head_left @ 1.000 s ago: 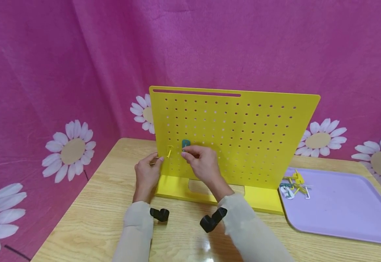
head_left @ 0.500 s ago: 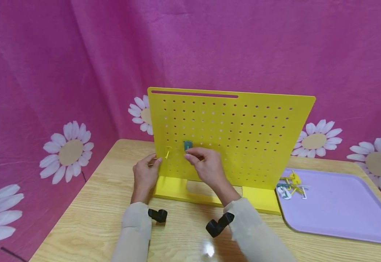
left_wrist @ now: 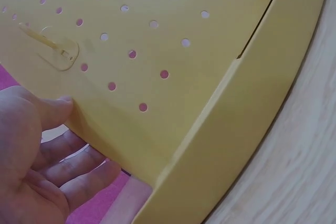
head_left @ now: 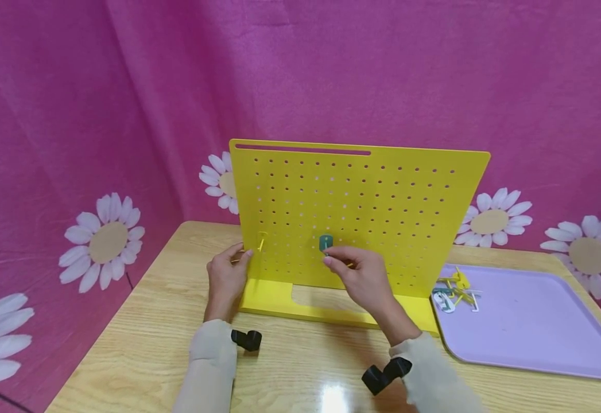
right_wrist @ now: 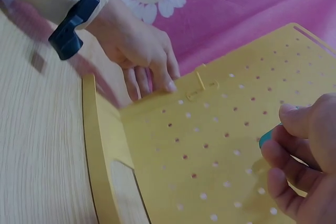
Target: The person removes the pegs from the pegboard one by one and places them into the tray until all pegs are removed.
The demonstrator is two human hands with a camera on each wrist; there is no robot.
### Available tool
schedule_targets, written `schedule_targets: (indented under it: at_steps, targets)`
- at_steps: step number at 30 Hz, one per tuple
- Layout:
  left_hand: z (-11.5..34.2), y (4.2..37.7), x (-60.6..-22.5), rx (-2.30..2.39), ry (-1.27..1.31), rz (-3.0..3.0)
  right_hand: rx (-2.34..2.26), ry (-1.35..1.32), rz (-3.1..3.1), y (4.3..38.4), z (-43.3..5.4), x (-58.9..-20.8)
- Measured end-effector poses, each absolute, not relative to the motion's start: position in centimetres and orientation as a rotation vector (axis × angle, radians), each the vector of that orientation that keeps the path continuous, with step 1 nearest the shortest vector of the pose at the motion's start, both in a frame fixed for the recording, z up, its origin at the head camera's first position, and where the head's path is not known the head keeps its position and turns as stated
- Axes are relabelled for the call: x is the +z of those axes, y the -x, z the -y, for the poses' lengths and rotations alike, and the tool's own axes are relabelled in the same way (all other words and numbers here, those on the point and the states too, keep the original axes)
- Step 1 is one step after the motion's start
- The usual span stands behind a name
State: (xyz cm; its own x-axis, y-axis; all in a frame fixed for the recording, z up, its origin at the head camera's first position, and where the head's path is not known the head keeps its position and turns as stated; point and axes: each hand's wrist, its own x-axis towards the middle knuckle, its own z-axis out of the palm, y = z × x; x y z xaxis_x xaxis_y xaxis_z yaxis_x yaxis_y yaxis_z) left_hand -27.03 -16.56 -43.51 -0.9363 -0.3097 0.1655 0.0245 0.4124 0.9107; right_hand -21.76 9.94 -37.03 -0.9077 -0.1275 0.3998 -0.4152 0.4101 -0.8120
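Observation:
A yellow pegboard (head_left: 290, 201) stands upright on its base. My left hand (head_left: 228, 278) holds the board's left edge, thumb on the front and fingers behind it in the left wrist view. Just above that thumb, a yellow hook (head_left: 262, 241) is fixed in the board, its arm sticking out. My right hand (head_left: 364, 278) pinches a green hook (head_left: 326, 242) between thumb and index finger, close in front of the board, left of its middle. In the right wrist view most of the green hook (right_wrist: 266, 138) is hidden by the fingers.
At the right, a purple tray (head_left: 532, 321) bears several hooks (head_left: 457, 289) in yellow, white and green at its left end. Both the board and the tray rest on a wooden table (head_left: 279, 367). Behind hangs a pink cloth (head_left: 331, 69) with daisies.
My right hand has carried the green hook to the right along the board, away from the yellow hook, and slightly lower. The left hand keeps its hold on the edge.

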Motion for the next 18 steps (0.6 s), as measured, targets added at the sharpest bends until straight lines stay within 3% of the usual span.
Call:
schedule_targets:
  at_steps: [18]
  targets:
    - [16.5, 27.0, -43.4, -1.519, -0.248, 2.369, 1.169, -0.367, 2.419, 18.2, -19.3, -37.2]
